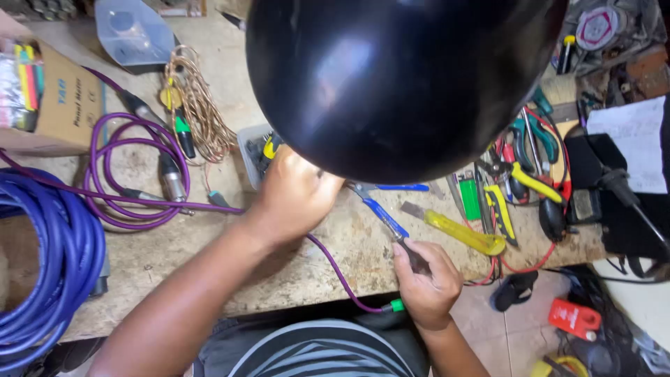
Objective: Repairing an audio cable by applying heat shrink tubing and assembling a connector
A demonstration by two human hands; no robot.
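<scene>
At the far left a thick coil of blue cable (pixel 42 265) lies on the worn workbench (pixel 174 258), with a cardboard box (pixel 59 105) behind it. Next comes a looped purple cable (pixel 125 174) with metal plug connectors, and beside it a bundle of bare copper wire (pixel 202 105). The left hand (pixel 296 192) is curled closed near the middle of the bench, just under a large glossy black dome (pixel 401 84) that hides its fingertips; what it grips cannot be told. A strand of the purple cable runs from under this hand, curving off the bench edge to a green-tipped end (pixel 396 305) beside the right wrist. The right hand (pixel 426 283) is clamped on the dark handle of a blue-handled tool (pixel 384 216) whose far end reaches toward the left hand. Further right lie a yellow utility knife (pixel 464 234), a green lighter (pixel 470 199), and a heap of pliers and cutters (pixel 530 153).
</scene>
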